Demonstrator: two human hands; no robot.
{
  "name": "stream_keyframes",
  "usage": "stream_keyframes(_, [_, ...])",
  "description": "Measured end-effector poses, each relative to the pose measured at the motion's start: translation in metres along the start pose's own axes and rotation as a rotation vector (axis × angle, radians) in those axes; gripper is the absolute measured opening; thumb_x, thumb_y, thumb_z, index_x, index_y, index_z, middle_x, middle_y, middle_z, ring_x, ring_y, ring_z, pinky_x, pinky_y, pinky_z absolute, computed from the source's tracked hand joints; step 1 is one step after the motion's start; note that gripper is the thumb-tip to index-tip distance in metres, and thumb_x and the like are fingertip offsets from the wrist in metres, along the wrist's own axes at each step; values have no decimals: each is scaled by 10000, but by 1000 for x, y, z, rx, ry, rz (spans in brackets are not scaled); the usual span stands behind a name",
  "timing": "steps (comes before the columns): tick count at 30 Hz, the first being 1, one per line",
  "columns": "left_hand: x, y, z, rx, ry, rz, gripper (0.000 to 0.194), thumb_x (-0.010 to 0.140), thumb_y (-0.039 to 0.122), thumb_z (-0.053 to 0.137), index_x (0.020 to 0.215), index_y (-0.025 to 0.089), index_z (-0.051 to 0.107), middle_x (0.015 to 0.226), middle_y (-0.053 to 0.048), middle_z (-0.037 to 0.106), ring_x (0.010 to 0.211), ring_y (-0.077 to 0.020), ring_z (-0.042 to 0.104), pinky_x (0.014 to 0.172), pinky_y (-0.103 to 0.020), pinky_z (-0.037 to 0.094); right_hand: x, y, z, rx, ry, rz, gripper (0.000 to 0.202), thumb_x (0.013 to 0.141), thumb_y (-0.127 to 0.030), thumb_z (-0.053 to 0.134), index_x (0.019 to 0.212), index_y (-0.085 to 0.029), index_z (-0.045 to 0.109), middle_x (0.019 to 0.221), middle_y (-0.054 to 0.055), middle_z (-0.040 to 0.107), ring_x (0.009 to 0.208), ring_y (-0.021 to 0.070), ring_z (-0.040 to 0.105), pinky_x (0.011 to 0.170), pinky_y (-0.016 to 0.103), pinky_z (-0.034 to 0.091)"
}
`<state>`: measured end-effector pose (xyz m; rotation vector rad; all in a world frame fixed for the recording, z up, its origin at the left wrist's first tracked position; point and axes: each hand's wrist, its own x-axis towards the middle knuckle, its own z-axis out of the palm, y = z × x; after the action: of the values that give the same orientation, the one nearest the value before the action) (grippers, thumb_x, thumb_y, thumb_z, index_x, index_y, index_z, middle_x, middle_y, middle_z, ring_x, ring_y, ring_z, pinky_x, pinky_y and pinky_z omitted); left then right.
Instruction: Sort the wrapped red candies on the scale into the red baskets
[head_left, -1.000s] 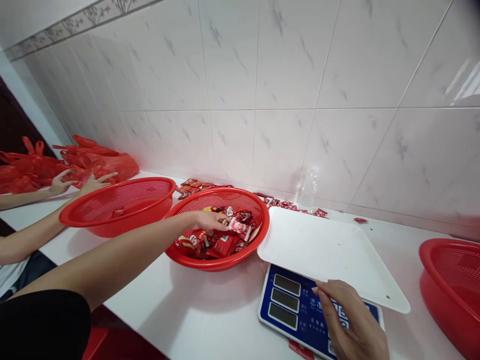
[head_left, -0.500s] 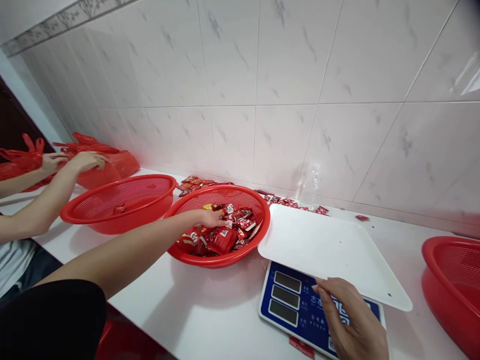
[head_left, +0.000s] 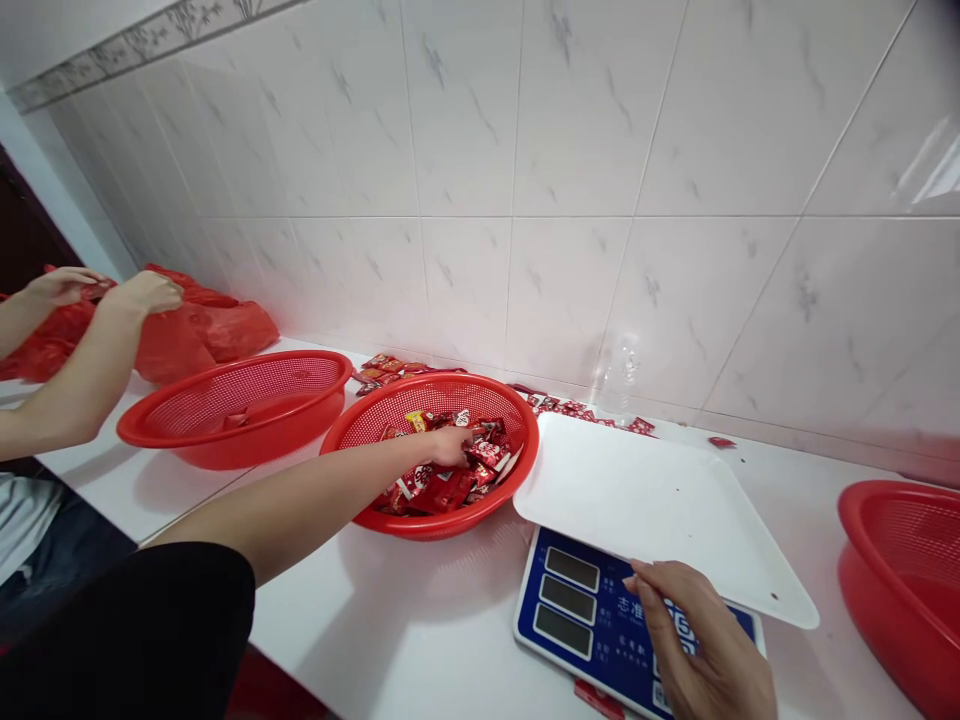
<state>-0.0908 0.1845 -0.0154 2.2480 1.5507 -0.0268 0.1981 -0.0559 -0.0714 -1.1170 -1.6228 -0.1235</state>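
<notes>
My left hand (head_left: 451,447) reaches down into a red plastic colander (head_left: 352,440) holding many small red snack packets (head_left: 442,492). Its fingers are sunk among the packets, so their grip is hidden. My right hand (head_left: 697,620) hovers over the blue keypad panel of a digital scale (head_left: 626,630). Thumb and forefinger are drawn together in a pinch, and I see nothing between them. The scale's white tray (head_left: 645,500) sits just beyond those fingertips, bare except for a few dark specks.
Another red colander (head_left: 300,400) stands left, a third (head_left: 892,560) at the right edge. Loose packets (head_left: 390,368) and a clear plastic bottle (head_left: 621,375) lie along the tiled wall. At far left a co-worker's hands (head_left: 146,293) handle red plastic bags (head_left: 217,330).
My left hand has shifted slightly right and deeper among the packets. My right hand stays in place. The co-worker's hands have moved up and left beside the bags.
</notes>
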Motion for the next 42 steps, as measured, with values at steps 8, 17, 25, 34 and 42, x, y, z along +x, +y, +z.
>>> stream_keyframes(8, [-12,13,-27,-152,29,16,352,658,251,626,1001,203,562,859,-23,660,734,-181,620,607,-245,467,7,-5,-3,3,-10,-31,135,864,-197,541,975,-199,620,817,57,672,732,170,638,629,268,553])
stream_keyframes(17, [-9,39,-32,-139,38,20,424,665,290,624,1080,214,584,956,-42,662,761,-205,620,582,-252,447,5,-4,-3,42,-25,-3,158,858,-195,550,998,-198,622,834,65,676,758,183,642,622,281,550])
stream_keyframes(25, [0,40,7,-37,-24,-16,616,595,428,708,1148,191,576,1136,-112,636,987,-294,600,758,-313,469,6,-3,-1,52,-15,-18,162,857,-179,549,999,-199,624,843,60,676,779,181,641,667,295,541])
stream_keyframes(34, [1,33,6,-95,108,23,601,539,304,742,1103,197,567,1006,-73,663,889,-274,619,698,-301,473,7,-3,-2,44,-17,-14,158,863,-180,541,998,-200,622,820,59,673,753,182,637,640,296,531])
stream_keyframes(42, [-22,58,-42,-276,296,169,432,703,333,633,1098,195,526,1004,-32,628,865,-197,594,686,-260,464,11,-5,-2,47,-4,-59,184,858,-141,541,1020,-196,609,801,55,668,741,175,629,629,293,521])
